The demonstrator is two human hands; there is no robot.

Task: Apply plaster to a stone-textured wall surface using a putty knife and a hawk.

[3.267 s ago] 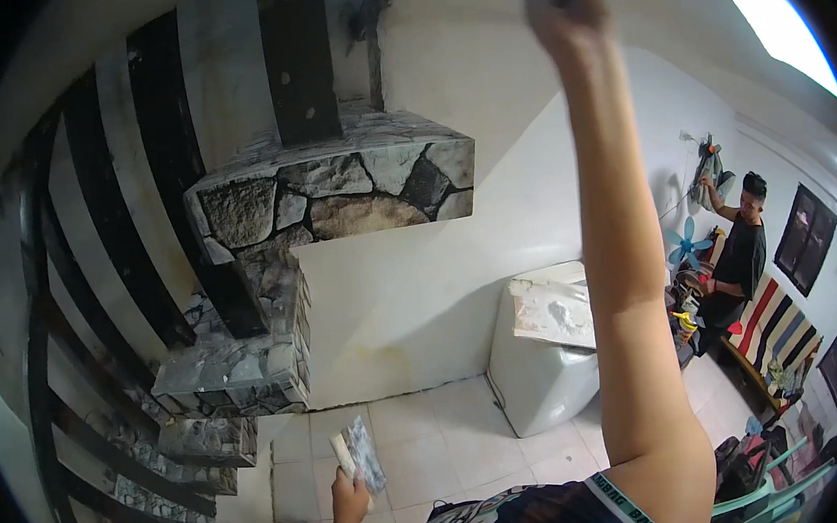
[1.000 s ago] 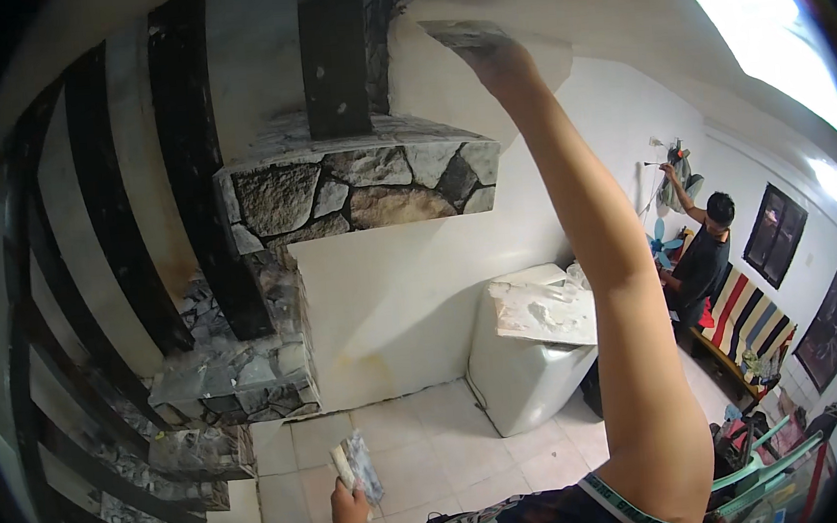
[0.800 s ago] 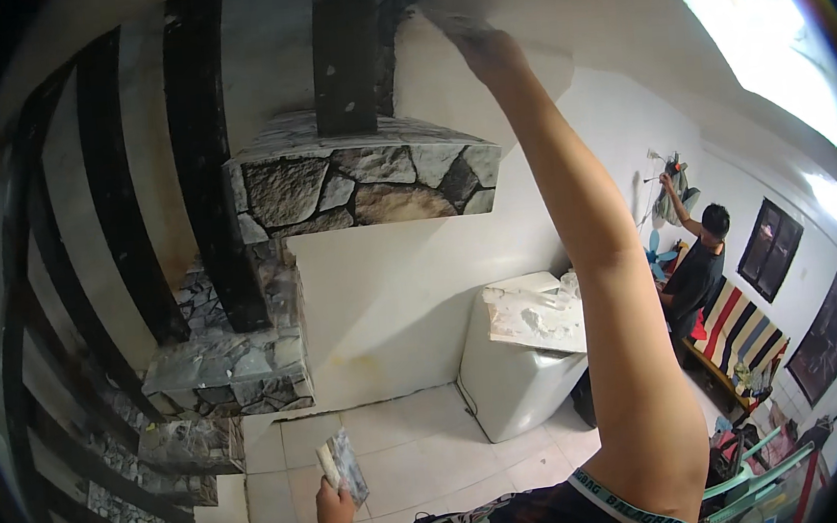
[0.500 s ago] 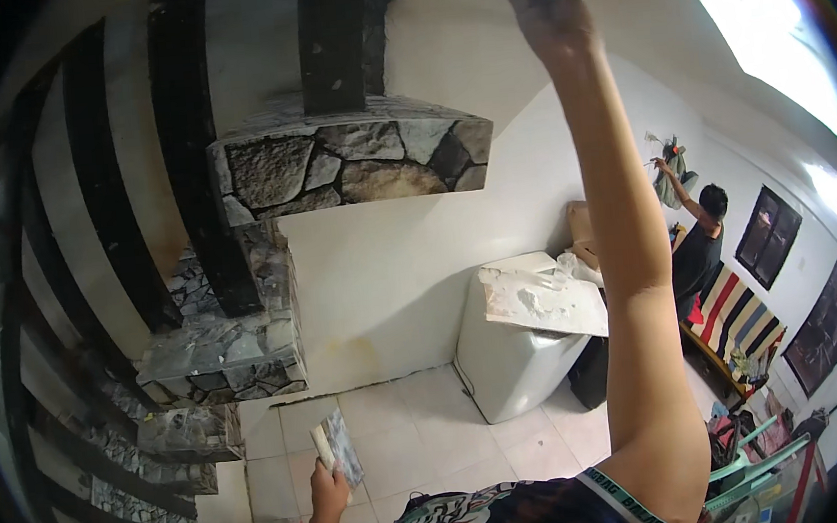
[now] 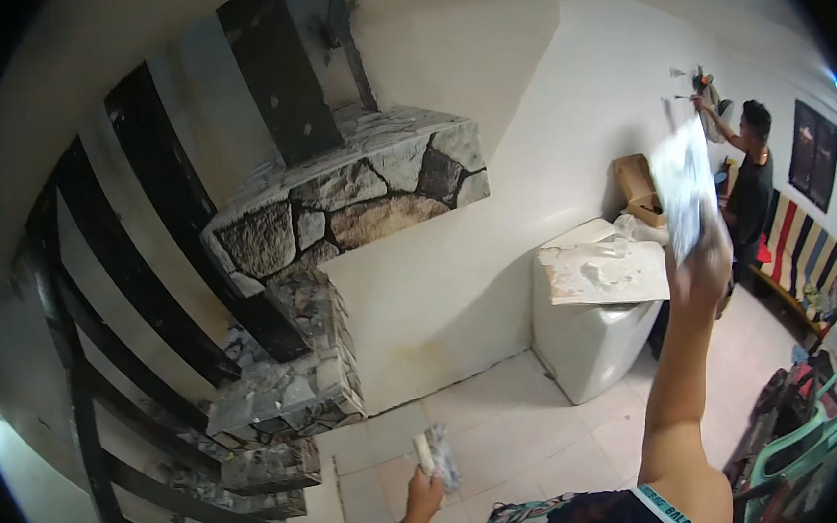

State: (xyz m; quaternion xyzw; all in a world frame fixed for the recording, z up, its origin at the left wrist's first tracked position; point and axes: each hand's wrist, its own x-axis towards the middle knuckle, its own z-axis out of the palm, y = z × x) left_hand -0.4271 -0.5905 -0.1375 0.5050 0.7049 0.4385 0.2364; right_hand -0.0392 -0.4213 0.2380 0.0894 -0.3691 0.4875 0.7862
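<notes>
Low at the front, my left hand (image 5: 424,495) is closed round the pale handle of a plastering trowel (image 5: 444,456), whose flat metal blade is smeared with grey-white. My right hand (image 5: 706,263), out at the right at the end of a raised arm, grips a flat rectangular metal blade (image 5: 685,186). That blade is bright and blurred by motion, and my hand covers its grip end. Neither tool touches the pale wall (image 5: 460,288).
Stone-patterned stair steps (image 5: 354,193) jut out at the left, with black balusters (image 5: 159,149). A white box-shaped appliance (image 5: 583,357) bears a stained board (image 5: 606,271). Beyond my right hand a person (image 5: 751,176) reaches to hanging things. Green plastic chairs (image 5: 797,448) stand lower right.
My right hand has come down from high near the sloping ceiling and away to the right, its blade now in view. The view has turned; my left hand still holds the plastering trowel low.
</notes>
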